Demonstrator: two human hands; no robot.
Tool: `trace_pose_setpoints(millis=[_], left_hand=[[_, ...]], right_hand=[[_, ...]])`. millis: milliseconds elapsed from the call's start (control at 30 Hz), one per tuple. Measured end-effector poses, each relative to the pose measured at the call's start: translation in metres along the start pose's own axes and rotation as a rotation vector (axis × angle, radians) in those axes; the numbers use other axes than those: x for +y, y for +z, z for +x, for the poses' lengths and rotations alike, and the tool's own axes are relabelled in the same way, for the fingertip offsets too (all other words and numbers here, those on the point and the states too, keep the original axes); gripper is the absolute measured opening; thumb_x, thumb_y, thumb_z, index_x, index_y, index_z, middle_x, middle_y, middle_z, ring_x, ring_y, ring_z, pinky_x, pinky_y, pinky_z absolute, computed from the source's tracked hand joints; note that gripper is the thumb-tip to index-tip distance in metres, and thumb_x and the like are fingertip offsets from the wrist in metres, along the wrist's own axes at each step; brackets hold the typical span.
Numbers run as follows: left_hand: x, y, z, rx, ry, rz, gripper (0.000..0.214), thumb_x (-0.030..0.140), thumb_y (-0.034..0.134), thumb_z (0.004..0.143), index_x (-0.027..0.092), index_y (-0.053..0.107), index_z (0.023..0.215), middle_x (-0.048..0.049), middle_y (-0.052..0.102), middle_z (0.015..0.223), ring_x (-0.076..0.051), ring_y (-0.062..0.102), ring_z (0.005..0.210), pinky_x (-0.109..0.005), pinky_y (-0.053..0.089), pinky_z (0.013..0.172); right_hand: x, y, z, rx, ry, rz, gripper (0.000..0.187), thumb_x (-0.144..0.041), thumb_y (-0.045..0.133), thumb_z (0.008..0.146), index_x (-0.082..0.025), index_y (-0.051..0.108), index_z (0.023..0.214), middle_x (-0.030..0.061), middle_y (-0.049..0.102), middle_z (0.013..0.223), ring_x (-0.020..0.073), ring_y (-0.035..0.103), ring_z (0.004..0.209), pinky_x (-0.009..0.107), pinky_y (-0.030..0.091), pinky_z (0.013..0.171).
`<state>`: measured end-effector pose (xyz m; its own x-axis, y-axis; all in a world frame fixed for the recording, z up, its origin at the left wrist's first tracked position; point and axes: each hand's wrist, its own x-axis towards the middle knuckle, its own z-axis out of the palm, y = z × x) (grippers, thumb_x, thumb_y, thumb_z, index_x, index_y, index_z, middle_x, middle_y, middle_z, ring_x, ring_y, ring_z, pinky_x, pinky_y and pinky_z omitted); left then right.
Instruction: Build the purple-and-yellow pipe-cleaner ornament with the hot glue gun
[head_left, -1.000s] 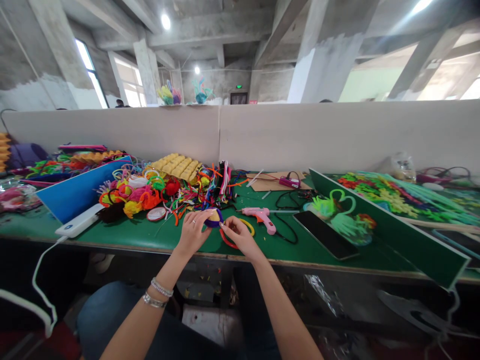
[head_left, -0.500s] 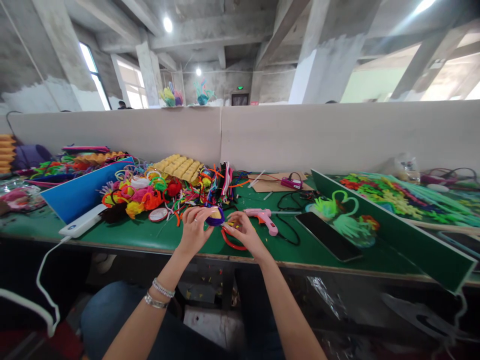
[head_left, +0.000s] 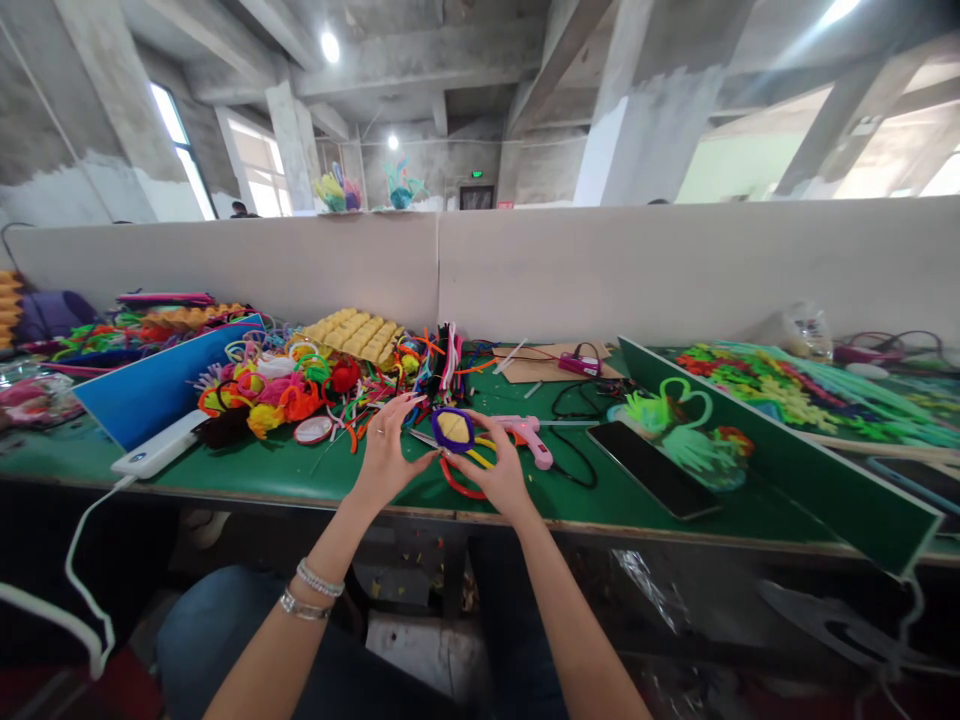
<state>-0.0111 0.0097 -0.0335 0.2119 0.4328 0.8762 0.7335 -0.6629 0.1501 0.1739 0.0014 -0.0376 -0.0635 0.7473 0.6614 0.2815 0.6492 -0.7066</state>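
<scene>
Between finger and thumb, my right hand (head_left: 499, 475) holds a small yellow oval piece with a fuzzy purple rim (head_left: 453, 430), its yellow face towards me. My left hand (head_left: 386, 455) is just left of it, fingers and thumb spread apart, thumb tip close to the piece's lower edge. Whether that thumb touches it I cannot tell. Under the hands lies a pair of scissors with red and yellow handles (head_left: 459, 484), partly hidden by the piece and my right hand. A pink glue gun (head_left: 531, 440) rests just beyond my right hand.
Left of my hands is a heap of colourful pipe-cleaner pieces (head_left: 281, 385) with a yellow egg tray (head_left: 352, 333) behind. A white power strip (head_left: 159, 442) lies beside a blue panel (head_left: 169, 385). On the right are a black phone (head_left: 651, 470), green pipe-cleaner shapes (head_left: 690, 445) and a green panel (head_left: 780, 460).
The purple-rimmed piece has turned its yellow face towards me and sits slightly further right. My left hand has let go and its fingers have spread; the scissors' blades show more.
</scene>
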Motion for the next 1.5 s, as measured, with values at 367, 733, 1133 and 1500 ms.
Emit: trace_pose_setpoints(millis=[367,733,1133,1500], left_hand=[[-0.006,0.005,-0.006,-0.198,-0.318,-0.298,0.079,0.026,0.069,0.066,0.026,0.026,0.132,-0.0126,0.031,0.131,-0.024,0.044,0.116,-0.041,0.044,0.092],[0.005,-0.004,0.006,-0.363,-0.338,-0.611,0.062,0.033,0.073,0.064,0.025,0.046,0.119,-0.0110,0.047,0.126,-0.025,0.049,0.113,-0.037,0.046,0.086],[0.008,-0.005,0.006,-0.326,-0.273,-0.534,0.056,0.036,0.071,0.066,0.024,0.050,0.117,-0.0094,0.049,0.120,-0.024,0.047,0.113,-0.038,0.044,0.088],[0.005,-0.003,0.005,-0.355,-0.361,-0.539,0.062,0.035,0.072,0.065,0.025,0.044,0.120,-0.0094,0.047,0.121,-0.023,0.051,0.106,-0.036,0.044,0.086]], right_hand=[[0.009,-0.005,0.002,0.146,-0.058,0.017,0.056,-0.028,0.069,0.067,-0.022,0.045,0.118,0.0090,0.053,0.117,0.0222,0.052,0.105,0.041,0.045,0.091],[-0.002,-0.015,0.000,-0.295,0.093,0.305,0.055,-0.026,0.064,0.072,-0.024,0.043,0.123,0.0076,0.049,0.126,0.0209,0.048,0.117,0.038,0.039,0.100],[0.000,-0.024,0.001,-0.342,0.042,0.236,0.051,-0.021,0.061,0.075,-0.027,0.043,0.122,0.0049,0.047,0.129,0.0198,0.044,0.121,0.036,0.036,0.102],[0.000,-0.021,0.004,-0.243,0.113,0.231,0.052,-0.026,0.067,0.071,-0.025,0.047,0.119,0.0067,0.051,0.125,0.0211,0.049,0.114,0.038,0.040,0.098]])
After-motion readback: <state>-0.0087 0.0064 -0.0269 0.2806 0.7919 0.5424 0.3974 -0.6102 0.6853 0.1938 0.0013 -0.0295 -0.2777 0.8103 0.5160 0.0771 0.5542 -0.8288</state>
